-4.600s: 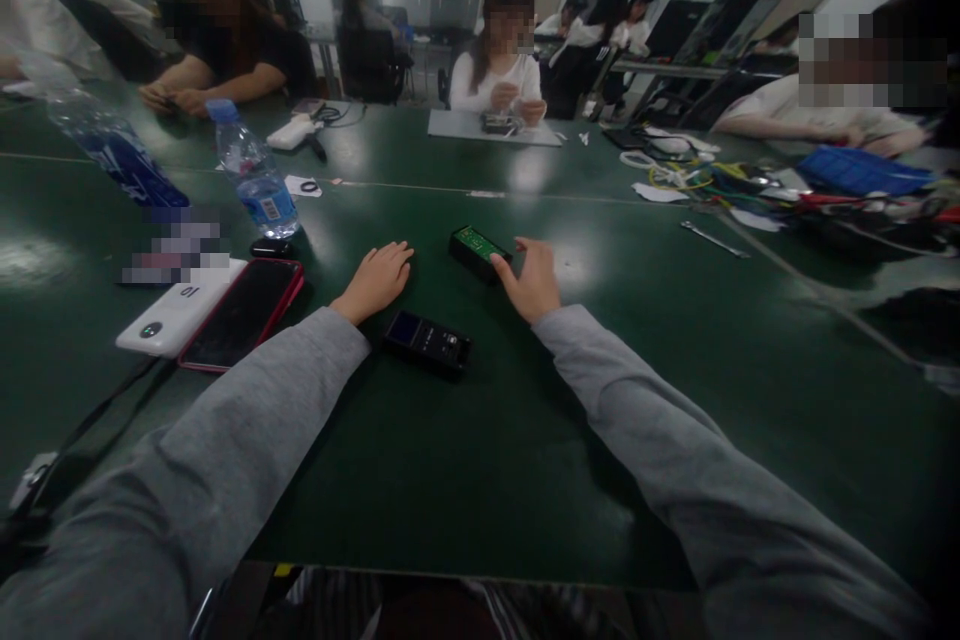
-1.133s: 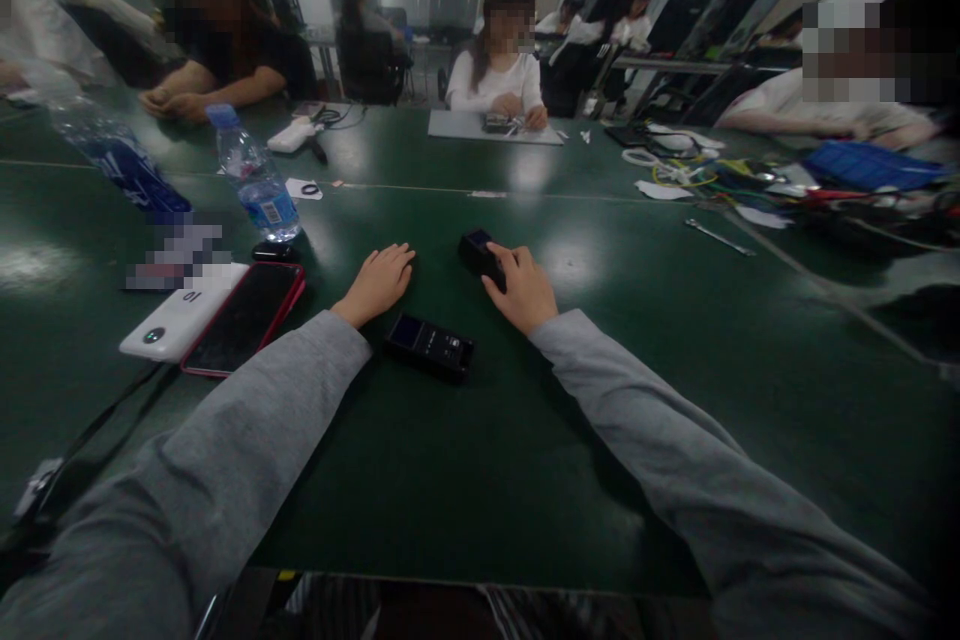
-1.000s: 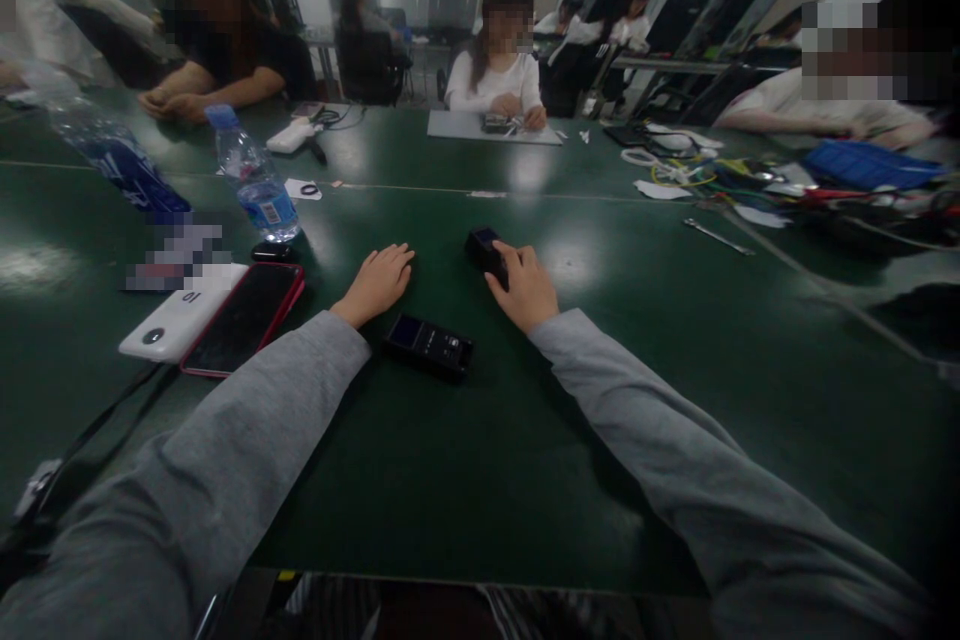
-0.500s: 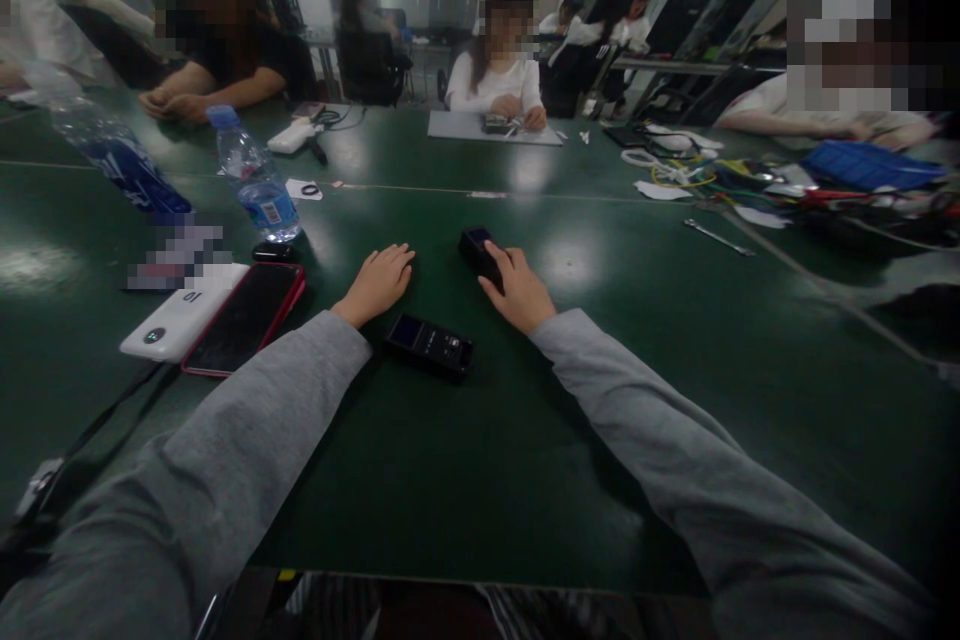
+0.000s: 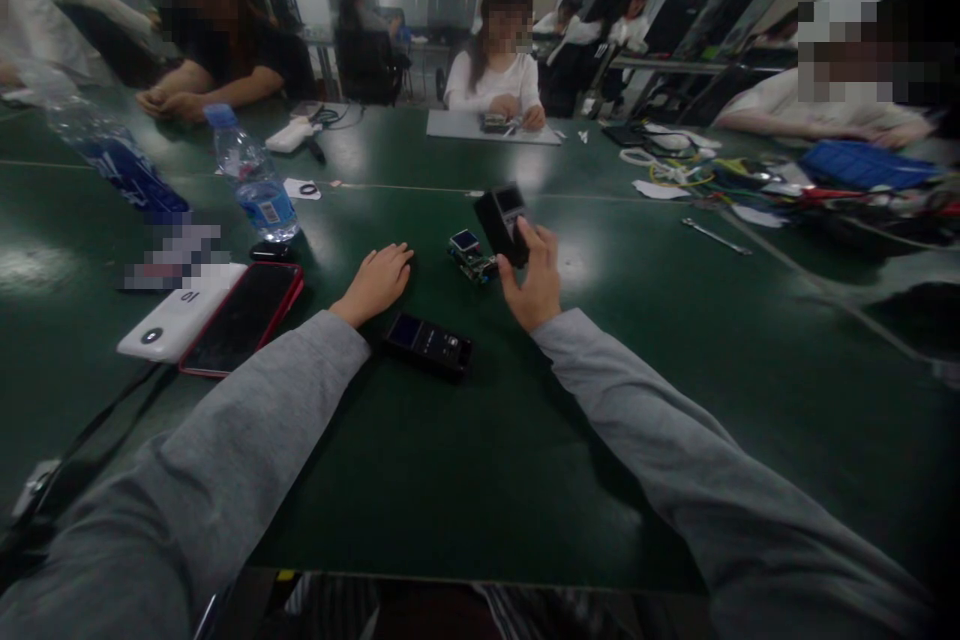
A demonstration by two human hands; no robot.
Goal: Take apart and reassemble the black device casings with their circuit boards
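My right hand [image 5: 534,278] grips a black device cover [image 5: 501,220] between thumb and fingers, tilted and raised off the table. Just beneath and left of it lies a bare green circuit board [image 5: 472,258] with a small screen at its far end. My left hand [image 5: 377,280] rests flat on the table with its fingers stretched out, holding nothing. In front of it, nearer to me, a whole black handheld device [image 5: 427,344] with a screen and buttons lies on the green tabletop [image 5: 480,480].
To the left are a red-edged phone [image 5: 244,318], a white power bank [image 5: 180,312], a small black case [image 5: 270,251] and a water bottle [image 5: 259,185]. A wrench [image 5: 716,236] and tangled cables [image 5: 705,170] lie at right. A person [image 5: 491,70] sits opposite.
My right hand has lifted the black cover up and away, exposing the circuit board beneath it. My left hand and the nearer device have stayed put.
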